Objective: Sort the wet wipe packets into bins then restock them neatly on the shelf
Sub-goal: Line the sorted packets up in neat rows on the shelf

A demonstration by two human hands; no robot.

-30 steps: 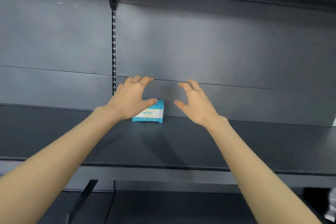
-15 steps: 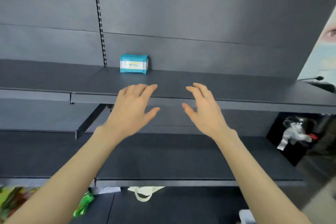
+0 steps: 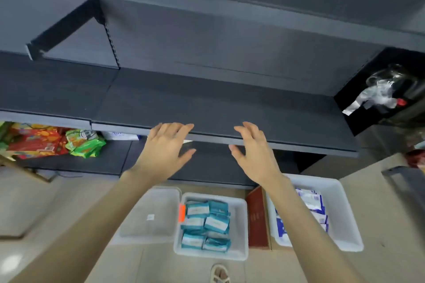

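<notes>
No text legible, white labels on the teal packets (image 3: 216, 223) blurred (likewise the blue-and-white packets (image 3: 310, 202))

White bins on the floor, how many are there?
3. The left bin has no packets showing; the middle bin holds teal packets; the right bin, partly behind the right forearm, holds blue-and-white packets. Others may lie out of view.

- You are in a shop, facing long dark metal shelves (image 3: 207, 108) like the ones stores use
- A strip with little holes (image 3: 112, 46) runs down the back wall
- Bright snack bags (image 3: 84, 143) sit on a low shelf to your left
- White bins (image 3: 242, 220) on the pale floor (image 3: 46, 202) hold many same-looking packets (image 3: 207, 225), like goods for sale
</notes>
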